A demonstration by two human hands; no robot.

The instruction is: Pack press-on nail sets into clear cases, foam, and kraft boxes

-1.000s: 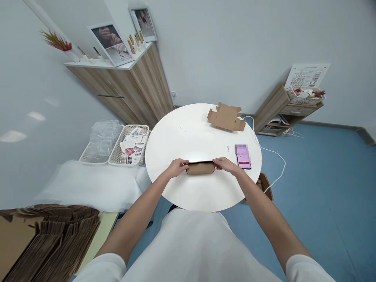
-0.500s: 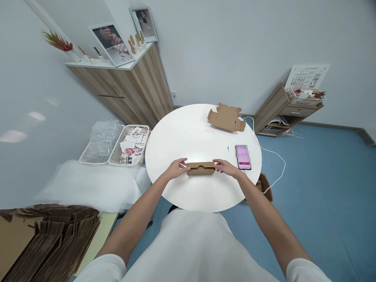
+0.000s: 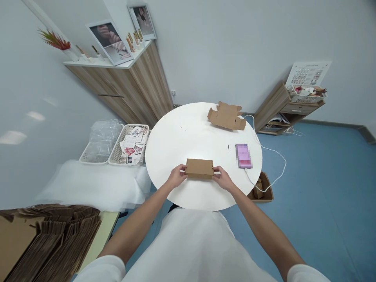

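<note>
A small brown cardboard box [image 3: 199,166] with its lid down is at the near part of the round white table [image 3: 173,137]. My left hand [image 3: 177,176] grips its left end, and my right hand [image 3: 222,178] grips the right end, fingers closed against the sides. Whether the box rests on the tabletop or is slightly raised, I cannot tell. Farther back lies an unfolded cardboard box blank [image 3: 226,116], its flaps sticking up. A phone [image 3: 243,156] with a lit pink screen lies to the right of my right hand.
White baskets [image 3: 113,160] with printed cards and clear plastic stand left, beside white sheets [image 3: 96,184]. Stacked cardboard [image 3: 58,239] fills the lower left. A white cable [image 3: 276,150] runs from the phone past an open carton [image 3: 264,188] on the floor. Wooden cabinets [image 3: 152,82] line the wall.
The box's front flap, with its half-round notch, was standing partly open; now the lid is down and its flat top faces me. Both hands have shifted slightly nearer to me.
</note>
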